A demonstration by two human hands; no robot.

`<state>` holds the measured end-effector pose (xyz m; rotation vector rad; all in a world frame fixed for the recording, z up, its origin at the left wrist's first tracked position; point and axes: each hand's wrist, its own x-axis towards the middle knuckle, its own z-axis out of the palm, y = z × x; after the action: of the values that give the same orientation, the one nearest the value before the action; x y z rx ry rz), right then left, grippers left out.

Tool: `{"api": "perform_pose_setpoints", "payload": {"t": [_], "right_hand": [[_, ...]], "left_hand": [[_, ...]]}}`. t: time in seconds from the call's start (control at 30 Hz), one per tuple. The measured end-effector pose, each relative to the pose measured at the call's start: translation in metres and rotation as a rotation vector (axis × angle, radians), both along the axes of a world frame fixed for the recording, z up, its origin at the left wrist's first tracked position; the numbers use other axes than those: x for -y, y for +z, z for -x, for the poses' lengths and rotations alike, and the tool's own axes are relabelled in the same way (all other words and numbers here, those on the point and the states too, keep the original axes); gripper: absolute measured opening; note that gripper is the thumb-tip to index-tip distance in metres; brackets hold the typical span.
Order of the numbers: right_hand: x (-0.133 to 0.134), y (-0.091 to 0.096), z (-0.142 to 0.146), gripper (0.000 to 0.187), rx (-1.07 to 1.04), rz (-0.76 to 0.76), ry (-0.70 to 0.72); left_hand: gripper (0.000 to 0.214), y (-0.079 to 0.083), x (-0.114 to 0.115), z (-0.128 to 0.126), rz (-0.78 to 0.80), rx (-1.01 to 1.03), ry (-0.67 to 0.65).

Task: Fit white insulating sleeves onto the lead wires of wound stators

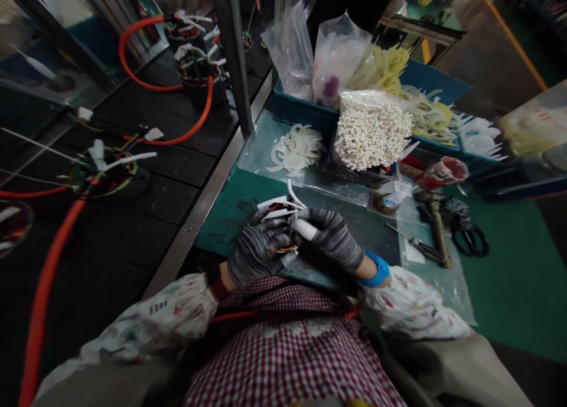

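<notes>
A motor stator with copper windings (287, 249) is between my hands at the near edge of the bench, largely covered by fingers. My left hand (253, 246), in a grey striped glove, is wrapped round its left side. Several white insulating sleeves (278, 204) stick out over the top of the stator. My right hand (335, 240), gloved the same way, is closed at the stator's upper right, pinching a sleeved lead by the thick white sleeve (305, 229). The fingertips hide the exact grip.
More stators (108, 173) with thick orange cables (57, 259) sit on the dark roller conveyor (172, 185) at left. Loose pale sleeves (301, 149) and a bag of small white pieces (371, 129) lie ahead. A hammer (436, 230) and scissors (469, 235) lie at right.
</notes>
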<state>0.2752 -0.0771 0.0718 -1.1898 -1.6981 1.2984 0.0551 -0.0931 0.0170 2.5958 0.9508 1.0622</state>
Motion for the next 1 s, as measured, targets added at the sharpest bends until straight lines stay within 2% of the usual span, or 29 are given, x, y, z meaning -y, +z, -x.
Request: {"api": "perform_pose_setpoints", "payload": {"t": [0.1,0.17,0.33,0.47,0.67,0.73,0.87,0.93,1.0], "right_hand": [[-0.001,0.008,-0.007,0.035,-0.118,0.139,0.130],[-0.002,0.011,-0.012,0.032,-0.116,0.164,0.195],[0.002,-0.002,-0.020,0.021,-0.118,0.073,0.122],[0.006,-0.010,-0.021,0.014,-0.106,0.035,0.137],[0.007,-0.011,-0.022,0.018,-0.094,0.030,0.136],[0.007,-0.014,-0.024,0.021,-0.106,0.007,0.177],[0.011,-0.022,-0.027,0.024,-0.026,-0.193,0.354],[0.016,-0.023,-0.029,0.025,0.051,-0.245,0.328],[0.022,-0.022,-0.031,0.023,0.081,-0.234,0.259]], "left_hand": [[0.022,-0.001,-0.001,0.000,-0.019,0.004,-0.019],[0.021,-0.002,-0.001,0.002,0.018,-0.022,-0.030],[0.025,-0.004,0.000,0.005,0.085,-0.046,-0.040],[0.029,-0.004,0.000,0.005,0.084,-0.067,-0.024],[0.026,-0.003,-0.002,0.002,0.006,-0.002,-0.030],[0.024,-0.003,-0.002,0.001,0.003,0.007,-0.018],[0.022,-0.004,-0.001,0.001,0.057,0.009,-0.039],[0.025,-0.004,0.000,0.002,0.071,0.007,-0.051],[0.027,-0.003,0.001,0.002,0.061,0.008,-0.039]]}}
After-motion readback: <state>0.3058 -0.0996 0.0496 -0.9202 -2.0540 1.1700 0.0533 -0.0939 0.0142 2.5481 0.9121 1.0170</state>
